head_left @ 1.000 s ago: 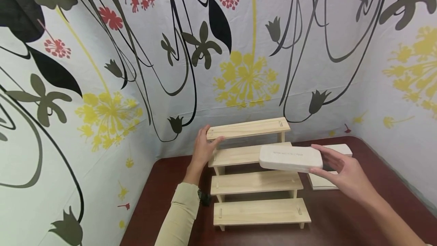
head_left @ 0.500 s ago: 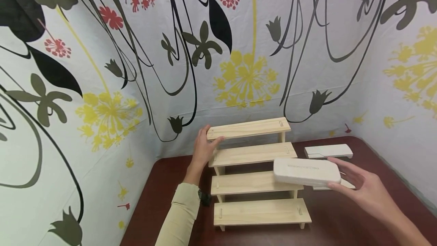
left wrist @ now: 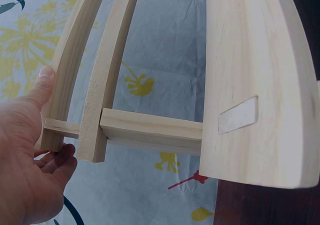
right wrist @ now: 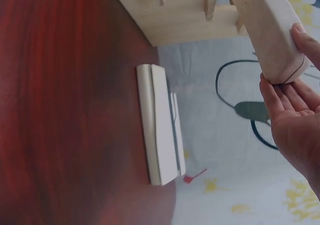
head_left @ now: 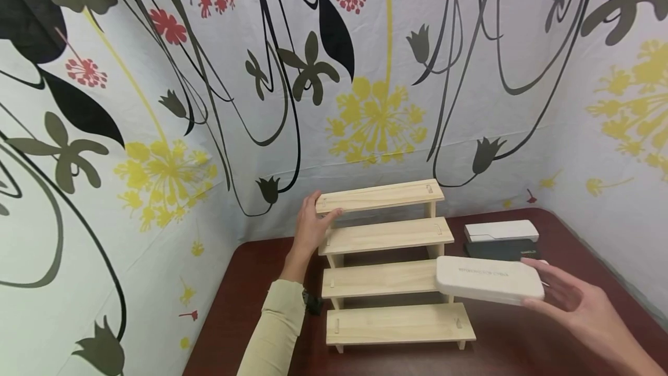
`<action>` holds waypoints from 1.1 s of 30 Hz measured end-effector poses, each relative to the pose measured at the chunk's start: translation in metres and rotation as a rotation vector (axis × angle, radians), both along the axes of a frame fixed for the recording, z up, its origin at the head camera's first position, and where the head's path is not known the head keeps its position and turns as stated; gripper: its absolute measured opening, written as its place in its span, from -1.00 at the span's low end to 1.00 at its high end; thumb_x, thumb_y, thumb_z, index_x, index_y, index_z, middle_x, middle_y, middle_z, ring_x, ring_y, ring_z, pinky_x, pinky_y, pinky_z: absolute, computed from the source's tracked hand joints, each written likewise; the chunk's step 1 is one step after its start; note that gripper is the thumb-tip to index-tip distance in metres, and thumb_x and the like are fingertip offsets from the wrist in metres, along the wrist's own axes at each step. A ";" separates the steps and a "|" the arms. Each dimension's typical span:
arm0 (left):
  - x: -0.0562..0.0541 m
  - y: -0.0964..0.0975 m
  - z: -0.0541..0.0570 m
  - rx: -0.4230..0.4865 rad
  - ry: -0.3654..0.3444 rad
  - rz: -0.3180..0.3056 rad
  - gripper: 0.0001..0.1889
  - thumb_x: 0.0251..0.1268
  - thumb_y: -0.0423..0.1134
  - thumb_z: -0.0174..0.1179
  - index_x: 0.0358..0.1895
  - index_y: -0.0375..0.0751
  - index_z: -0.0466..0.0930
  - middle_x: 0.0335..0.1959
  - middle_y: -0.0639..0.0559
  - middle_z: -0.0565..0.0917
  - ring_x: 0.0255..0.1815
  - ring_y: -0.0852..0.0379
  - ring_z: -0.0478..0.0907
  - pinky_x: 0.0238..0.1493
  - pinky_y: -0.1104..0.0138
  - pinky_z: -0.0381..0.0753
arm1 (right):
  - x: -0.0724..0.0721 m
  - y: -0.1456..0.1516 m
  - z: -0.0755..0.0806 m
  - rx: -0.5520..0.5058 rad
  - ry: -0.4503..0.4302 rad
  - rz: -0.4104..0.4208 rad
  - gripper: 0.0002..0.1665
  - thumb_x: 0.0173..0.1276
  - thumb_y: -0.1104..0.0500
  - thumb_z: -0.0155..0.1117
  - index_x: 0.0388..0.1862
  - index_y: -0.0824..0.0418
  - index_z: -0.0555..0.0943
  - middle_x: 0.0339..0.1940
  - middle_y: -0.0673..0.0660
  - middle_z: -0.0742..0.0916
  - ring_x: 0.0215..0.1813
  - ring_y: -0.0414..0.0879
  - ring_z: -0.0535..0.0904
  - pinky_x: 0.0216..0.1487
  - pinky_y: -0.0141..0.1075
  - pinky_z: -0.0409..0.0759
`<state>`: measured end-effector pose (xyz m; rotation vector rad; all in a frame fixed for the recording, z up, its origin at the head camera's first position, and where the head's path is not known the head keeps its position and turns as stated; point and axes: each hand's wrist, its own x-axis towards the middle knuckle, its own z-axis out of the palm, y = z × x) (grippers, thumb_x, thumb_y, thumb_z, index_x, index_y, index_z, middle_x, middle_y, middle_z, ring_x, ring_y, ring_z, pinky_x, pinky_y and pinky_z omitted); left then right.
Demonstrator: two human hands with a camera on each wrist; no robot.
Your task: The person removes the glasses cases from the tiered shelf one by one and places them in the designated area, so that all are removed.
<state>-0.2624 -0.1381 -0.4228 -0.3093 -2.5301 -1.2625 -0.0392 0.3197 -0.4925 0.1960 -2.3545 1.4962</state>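
A pale wooden four-step rack, its steps reaching toward the back wall, stands on the table; its top step (head_left: 381,196) is gripped at the left end by my left hand (head_left: 309,228). In the left wrist view, thumb and fingers wrap the end of a wooden bar (left wrist: 65,90). My right hand (head_left: 579,300) pinches the right end of a white hard case (head_left: 487,279), like a glasses case, with faint lettering on top. It hangs in the air, covering the right ends of the lower steps from the head view. The right wrist view shows fingers beneath the case (right wrist: 272,30).
At the back right of the dark red table (head_left: 245,306) lies a white-topped case (head_left: 501,231) with a dark front. Another white case (right wrist: 160,130) lies beside it, mostly hidden in the head view. Patterned cloth (head_left: 381,45) surrounds the table.
My right hand has carried the white case to the right and toward me, away from the upper steps. The left hand stays on the top step.
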 end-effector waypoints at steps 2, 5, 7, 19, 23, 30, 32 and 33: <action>0.000 0.000 0.000 0.000 -0.002 0.001 -0.08 0.37 0.09 0.48 0.62 -0.29 0.28 0.55 -0.26 0.37 0.56 -0.27 0.32 0.49 -0.16 0.35 | 0.002 0.004 -0.004 0.004 -0.031 -0.011 -0.16 0.33 0.37 0.57 0.57 0.27 0.46 0.37 -0.39 0.59 0.23 -0.59 0.54 -0.03 -0.57 0.63; 0.000 0.000 0.000 0.001 -0.004 0.000 -0.08 0.37 0.09 0.47 0.62 -0.29 0.28 0.56 -0.26 0.36 0.56 -0.27 0.31 0.49 -0.16 0.35 | 0.005 0.011 -0.011 0.023 -0.069 -0.026 -0.15 0.35 0.29 0.58 0.58 0.21 0.47 0.36 -0.44 0.56 0.21 -0.65 0.51 -0.05 -0.61 0.60; 0.000 0.000 0.000 0.001 -0.006 -0.001 -0.08 0.37 0.09 0.47 0.63 -0.29 0.28 0.56 -0.26 0.36 0.57 -0.26 0.31 0.49 -0.15 0.34 | 0.007 0.014 -0.016 0.044 -0.085 -0.036 -0.15 0.34 0.26 0.60 0.58 0.18 0.48 0.32 -0.48 0.55 0.18 -0.65 0.51 -0.06 -0.62 0.59; 0.000 0.001 0.000 -0.001 -0.007 0.005 -0.08 0.37 0.09 0.48 0.62 -0.29 0.28 0.56 -0.26 0.37 0.56 -0.26 0.32 0.49 -0.14 0.35 | 0.014 0.030 -0.037 0.051 -0.138 -0.059 -0.13 0.39 0.17 0.57 0.62 0.15 0.43 0.32 -0.51 0.45 0.20 -0.73 0.43 -0.01 -0.67 0.54; 0.000 0.001 0.000 0.000 -0.004 0.002 -0.09 0.37 0.09 0.48 0.62 -0.30 0.29 0.56 -0.26 0.36 0.56 -0.27 0.31 0.49 -0.15 0.35 | 0.016 0.033 -0.042 0.022 -0.117 -0.069 -0.11 0.37 0.24 0.58 0.62 0.21 0.41 0.32 -0.53 0.46 0.20 -0.74 0.43 -0.04 -0.66 0.56; -0.001 0.000 0.000 -0.003 -0.004 0.001 -0.09 0.38 0.10 0.46 0.62 -0.31 0.28 0.55 -0.27 0.36 0.56 -0.28 0.32 0.48 -0.15 0.36 | 0.021 0.041 -0.047 0.010 -0.066 -0.076 -0.09 0.34 0.37 0.56 0.62 0.28 0.39 0.31 -0.51 0.53 0.21 -0.73 0.44 -0.05 -0.64 0.59; -0.001 0.001 0.000 -0.005 -0.005 0.005 -0.08 0.38 0.10 0.46 0.62 -0.31 0.27 0.56 -0.27 0.36 0.56 -0.28 0.32 0.48 -0.15 0.35 | 0.022 0.044 -0.049 0.003 -0.071 -0.085 -0.09 0.34 0.36 0.56 0.62 0.26 0.39 0.29 -0.53 0.54 0.19 -0.74 0.45 -0.05 -0.66 0.57; -0.001 0.001 0.000 -0.005 -0.005 0.005 -0.08 0.38 0.10 0.47 0.62 -0.31 0.27 0.56 -0.27 0.36 0.56 -0.28 0.31 0.49 -0.15 0.35 | 0.022 0.046 -0.050 0.006 -0.066 -0.086 -0.09 0.33 0.38 0.56 0.61 0.27 0.40 0.29 -0.53 0.55 0.19 -0.73 0.46 -0.05 -0.66 0.57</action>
